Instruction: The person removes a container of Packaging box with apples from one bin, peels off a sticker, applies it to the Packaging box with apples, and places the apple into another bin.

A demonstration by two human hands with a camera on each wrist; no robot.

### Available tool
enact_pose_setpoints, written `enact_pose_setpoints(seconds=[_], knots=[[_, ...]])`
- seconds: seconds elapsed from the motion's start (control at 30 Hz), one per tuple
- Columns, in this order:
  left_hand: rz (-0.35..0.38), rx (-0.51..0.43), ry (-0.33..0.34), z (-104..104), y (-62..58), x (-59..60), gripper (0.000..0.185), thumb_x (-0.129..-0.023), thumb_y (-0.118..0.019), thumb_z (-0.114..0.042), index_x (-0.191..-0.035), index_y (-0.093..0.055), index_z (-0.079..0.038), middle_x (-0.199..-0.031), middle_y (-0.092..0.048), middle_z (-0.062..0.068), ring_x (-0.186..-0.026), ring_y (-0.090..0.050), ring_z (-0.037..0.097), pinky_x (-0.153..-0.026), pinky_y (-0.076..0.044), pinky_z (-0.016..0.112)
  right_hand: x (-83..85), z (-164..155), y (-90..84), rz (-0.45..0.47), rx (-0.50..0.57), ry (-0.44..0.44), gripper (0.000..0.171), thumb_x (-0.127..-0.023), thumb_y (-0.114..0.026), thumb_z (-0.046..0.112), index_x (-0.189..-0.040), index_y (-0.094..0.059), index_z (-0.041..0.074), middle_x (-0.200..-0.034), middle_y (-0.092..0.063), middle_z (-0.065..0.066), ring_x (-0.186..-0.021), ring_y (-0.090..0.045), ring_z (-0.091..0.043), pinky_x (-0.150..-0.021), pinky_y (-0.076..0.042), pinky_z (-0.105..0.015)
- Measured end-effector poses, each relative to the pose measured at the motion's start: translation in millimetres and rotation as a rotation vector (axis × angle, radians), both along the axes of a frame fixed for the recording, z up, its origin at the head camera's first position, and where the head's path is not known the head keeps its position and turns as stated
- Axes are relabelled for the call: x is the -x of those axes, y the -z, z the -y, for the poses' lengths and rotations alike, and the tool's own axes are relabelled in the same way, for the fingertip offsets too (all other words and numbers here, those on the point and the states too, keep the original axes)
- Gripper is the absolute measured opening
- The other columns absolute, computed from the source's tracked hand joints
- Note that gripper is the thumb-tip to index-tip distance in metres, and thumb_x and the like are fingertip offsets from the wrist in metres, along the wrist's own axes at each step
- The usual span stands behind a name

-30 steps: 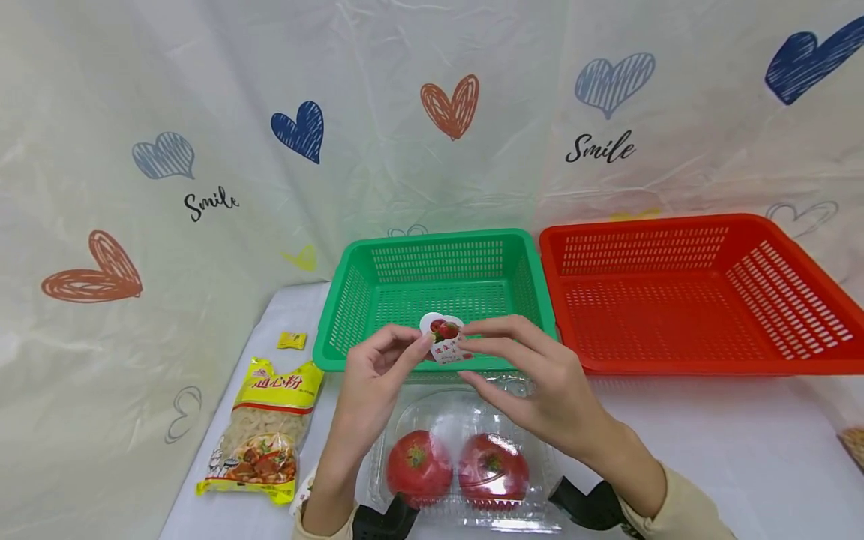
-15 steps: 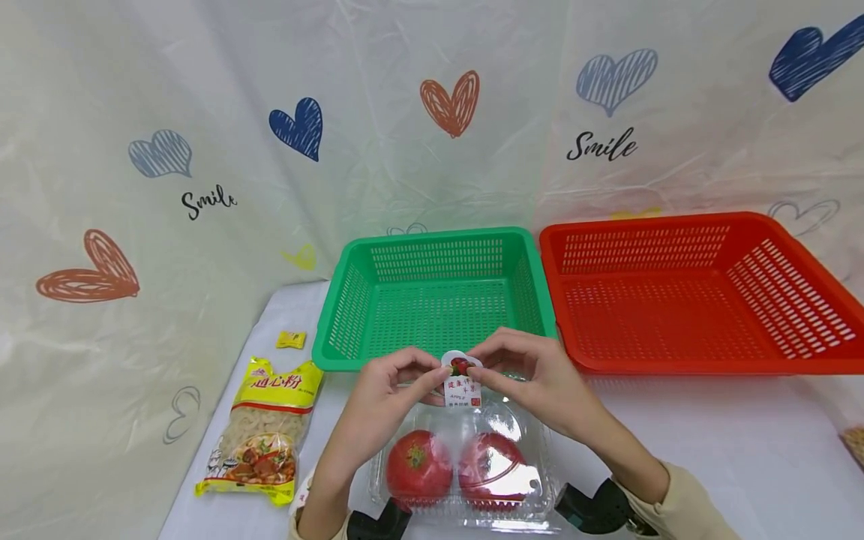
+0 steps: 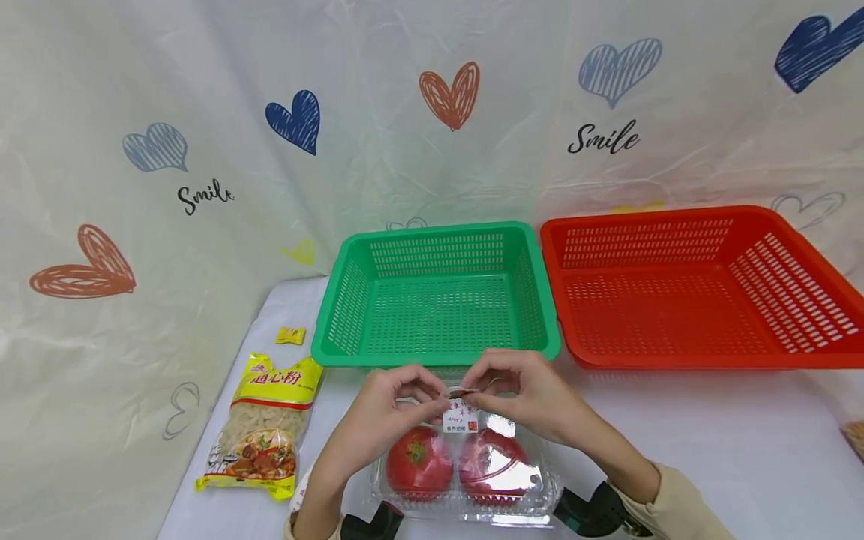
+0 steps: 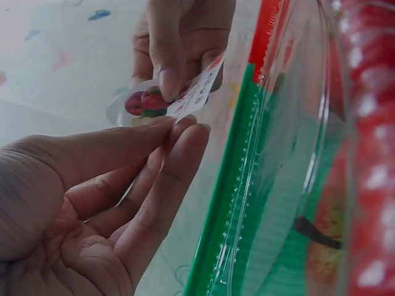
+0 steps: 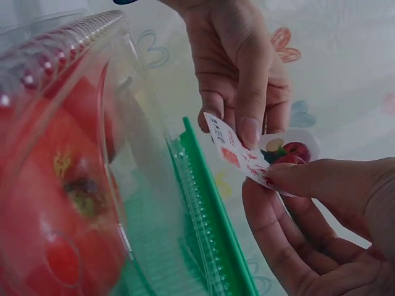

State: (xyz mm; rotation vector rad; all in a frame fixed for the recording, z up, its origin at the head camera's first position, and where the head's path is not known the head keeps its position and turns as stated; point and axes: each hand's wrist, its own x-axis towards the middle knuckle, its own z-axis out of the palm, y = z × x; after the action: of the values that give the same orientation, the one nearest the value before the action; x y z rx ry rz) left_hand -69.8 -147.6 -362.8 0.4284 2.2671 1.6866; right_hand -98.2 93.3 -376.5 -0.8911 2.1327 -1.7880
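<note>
Both hands hold a small white sticker label (image 3: 461, 414) printed with a tomato picture and red text. My left hand (image 3: 432, 395) pinches its left side and my right hand (image 3: 476, 391) pinches its right side. The label hangs over the far edge of a clear plastic clamshell box (image 3: 540, 491) holding two red tomatoes (image 3: 418, 463). In the left wrist view the right hand's thumb (image 4: 170, 77) presses on the label (image 4: 196, 94). In the right wrist view the label (image 5: 242, 155) sits between the left hand's fingers (image 5: 250, 126) and my right hand's fingers (image 5: 296, 182).
A green basket (image 3: 435, 356) stands just behind the hands, with a red basket (image 3: 682, 360) to its right. A yellow pasta bag (image 3: 266, 427) and a small yellow packet (image 3: 290, 335) lie to the left. A heart-print curtain hangs behind the white table (image 3: 709, 442).
Both hands have come down and toward me with the label, from in front of the green basket to the far edge of the clamshell box. The clamshell lid looks lower.
</note>
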Motion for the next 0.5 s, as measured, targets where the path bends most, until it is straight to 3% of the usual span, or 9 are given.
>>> enact_pose_setpoints(seconds=[0.17,0.5], knots=[[-0.025,0.057,0.004,1.8,3.8,-0.8,0.011,-0.094,-0.077,-0.005,-0.104,-0.073,-0.003,-0.097,-0.075,0.006,-0.089,-0.073,0.02,-0.078,-0.062,0.029,-2.2,2.8,4.1,-0.011,-0.006,-0.031,0.015,-0.088,-0.079,-0.006,-0.099,-0.076,0.003,-0.096,-0.07,-0.007,-0.086,-0.072,-0.016,-0.083,-0.062,-0.032],[0.0,0.081,0.019,5.2,7.8,-2.4,0.015,-0.091,-0.079,0.0,-0.105,-0.072,-0.002,-0.094,-0.073,0.005,-0.086,-0.071,0.018,-0.077,-0.062,0.028,-5.1,6.1,7.9,0.001,-0.055,-0.068,0.017,-0.086,-0.079,-0.009,-0.098,-0.075,0.002,-0.096,-0.072,-0.005,-0.085,-0.071,-0.013,-0.083,-0.062,-0.03]])
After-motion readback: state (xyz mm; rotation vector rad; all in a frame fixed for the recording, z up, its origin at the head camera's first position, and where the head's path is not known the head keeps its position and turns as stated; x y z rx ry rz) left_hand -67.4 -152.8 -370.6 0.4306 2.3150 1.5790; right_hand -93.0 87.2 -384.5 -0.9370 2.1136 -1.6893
